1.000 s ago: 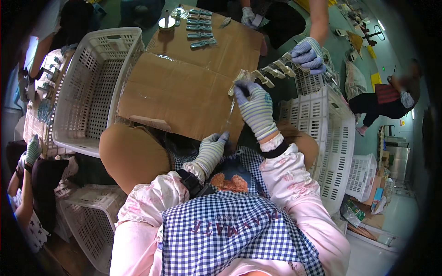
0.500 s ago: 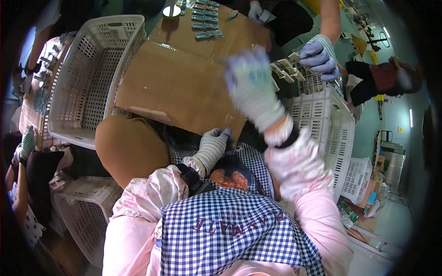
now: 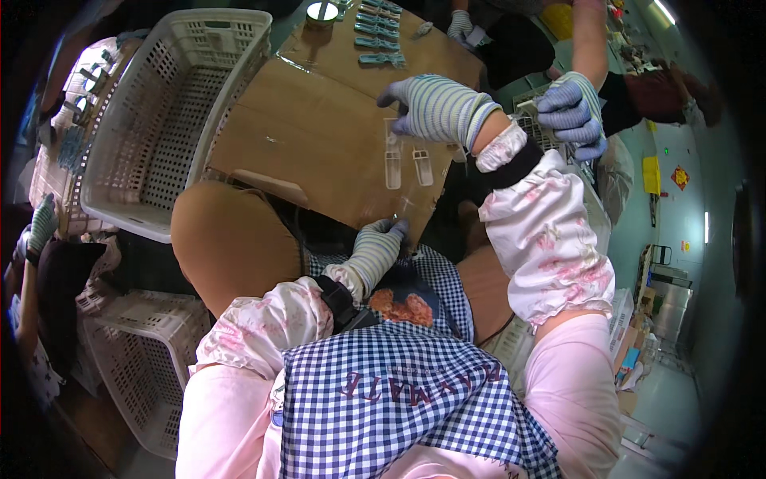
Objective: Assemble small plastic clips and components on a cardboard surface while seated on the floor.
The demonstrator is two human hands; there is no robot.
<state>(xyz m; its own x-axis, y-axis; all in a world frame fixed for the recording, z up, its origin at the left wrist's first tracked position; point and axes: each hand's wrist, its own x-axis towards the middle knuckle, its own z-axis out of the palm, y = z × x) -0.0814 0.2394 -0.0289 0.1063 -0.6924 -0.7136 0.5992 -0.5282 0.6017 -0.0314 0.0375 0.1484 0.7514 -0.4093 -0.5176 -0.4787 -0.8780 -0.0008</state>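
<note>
My left hand [image 3: 377, 254], in a striped knit glove, rests at the near edge of a brown cardboard sheet [image 3: 311, 144]. Its fingers are curled together, and anything between them is hidden. Over the right part of the cardboard my right hand [image 3: 443, 108], gloved too, has its thumb and forefinger apart. Just below it lie a pale, translucent slotted plastic piece [image 3: 392, 171] and a similar one [image 3: 423, 169] beside it. Another pale piece lies partly under the fingertips. Teal clip-like parts [image 3: 379, 41] sit in a row towards the far edge.
A large white plastic basket [image 3: 120, 160] stands left of the cardboard, with another basket [image 3: 159, 315] lower left. A round tin [image 3: 321, 14] stands at the far edge. At right, a co-worker's gloved hand [image 3: 573, 112] hovers over a crate. Another co-worker's hand [image 3: 460, 28] is beyond the cardboard.
My right hand, blurred before, has turned palm down with its fingers pointing left over the cardboard. Pale plastic pieces now lie beneath it where bare cardboard showed. My left hand stays at the edge.
</note>
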